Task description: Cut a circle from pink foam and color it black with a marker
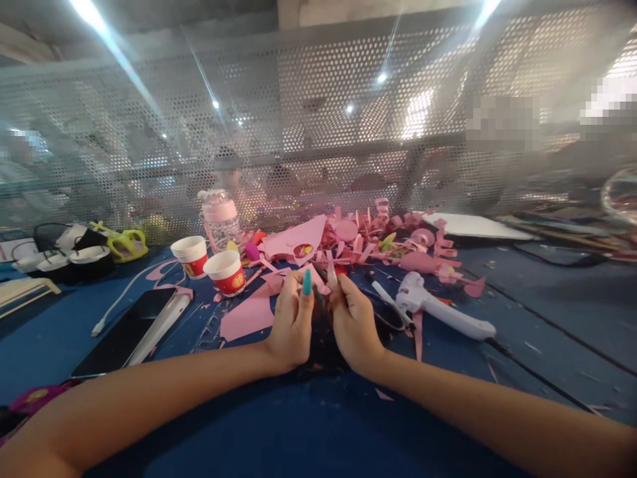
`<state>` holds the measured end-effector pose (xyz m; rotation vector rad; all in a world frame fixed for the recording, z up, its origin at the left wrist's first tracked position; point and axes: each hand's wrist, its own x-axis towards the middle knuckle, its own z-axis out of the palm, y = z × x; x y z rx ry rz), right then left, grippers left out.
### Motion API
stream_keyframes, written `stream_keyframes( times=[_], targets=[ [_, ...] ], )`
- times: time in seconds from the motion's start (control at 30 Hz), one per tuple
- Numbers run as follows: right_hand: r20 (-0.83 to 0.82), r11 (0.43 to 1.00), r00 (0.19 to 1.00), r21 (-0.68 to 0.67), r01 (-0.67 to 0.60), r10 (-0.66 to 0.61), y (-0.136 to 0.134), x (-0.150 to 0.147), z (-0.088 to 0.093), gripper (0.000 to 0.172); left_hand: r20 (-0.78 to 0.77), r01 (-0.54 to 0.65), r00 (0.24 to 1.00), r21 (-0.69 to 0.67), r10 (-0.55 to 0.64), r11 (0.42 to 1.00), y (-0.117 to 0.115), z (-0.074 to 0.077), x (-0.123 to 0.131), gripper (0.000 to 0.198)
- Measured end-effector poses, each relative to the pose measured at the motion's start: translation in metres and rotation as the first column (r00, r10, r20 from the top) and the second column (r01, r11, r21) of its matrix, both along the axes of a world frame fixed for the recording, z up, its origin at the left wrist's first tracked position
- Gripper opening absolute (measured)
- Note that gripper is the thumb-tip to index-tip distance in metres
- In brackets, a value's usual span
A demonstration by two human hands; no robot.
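Note:
My left hand (292,322), with a long teal nail on its thumb, is closed in a pinch over the middle of the table. It grips a small pink foam-like piece (317,279). Facing it, my right hand (356,325) is also closed, thumb up, at the same piece's right end. The fingertips hide much of the piece. Just left of my left hand lies a larger pink sheet (246,315). Beyond both hands, a pile of pink cut pieces (348,229) is heaped up. A white hot glue gun (450,313) lies to the right of my right hand.
Two paper cups (226,273) and a pink-topped bottle (220,216) stand back left. A phone (127,328) and white cable (117,302) lie left. Small black-and-white baskets (92,262) sit far left. A perforated metal screen (318,133) closes off the back. The glue gun's cord (542,375) runs right.

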<state>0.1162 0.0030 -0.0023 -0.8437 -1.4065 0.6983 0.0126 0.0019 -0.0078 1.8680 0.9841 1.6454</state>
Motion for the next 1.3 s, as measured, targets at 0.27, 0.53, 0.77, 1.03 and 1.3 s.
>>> stream_keyframes(
  times=[0.27, 0.53, 0.77, 1.03, 1.3],
  targets=[
    [-0.292, 0.944, 0.932, -0.182, -0.275, 0.216, 0.003, -0.002, 0.007, 0.025, -0.183, -0.01, 0.981, 0.25, 0.058, 0.968, 0.006, 0.004, -0.008, 0.03],
    [-0.46, 0.896, 0.87, -0.291, -0.336, 0.177, 0.008, -0.001, -0.001, 0.045, 0.283, 0.214, 0.947, -0.206, -0.152, 0.955, 0.02, 0.003, -0.002, 0.023],
    [-0.501, 0.915, 0.849, -0.24, -0.326, 0.171, 0.011, 0.004, 0.0, 0.043, 0.191, 0.098, 0.978, -0.066, -0.084, 0.993, 0.033, 0.003, -0.008, 0.016],
    [-0.502, 0.909, 0.841, -0.226, -0.35, 0.199, 0.012, 0.004, -0.003, 0.039, 0.152, 0.026, 0.988, -0.048, -0.019, 0.999, 0.043, -0.002, -0.014, 0.029],
    [-0.525, 0.906, 0.83, -0.231, -0.355, 0.192, 0.012, -0.002, -0.002, 0.043, 0.1, 0.011, 0.995, -0.009, -0.01, 1.0, 0.036, 0.004, -0.013, 0.017]
  ],
)
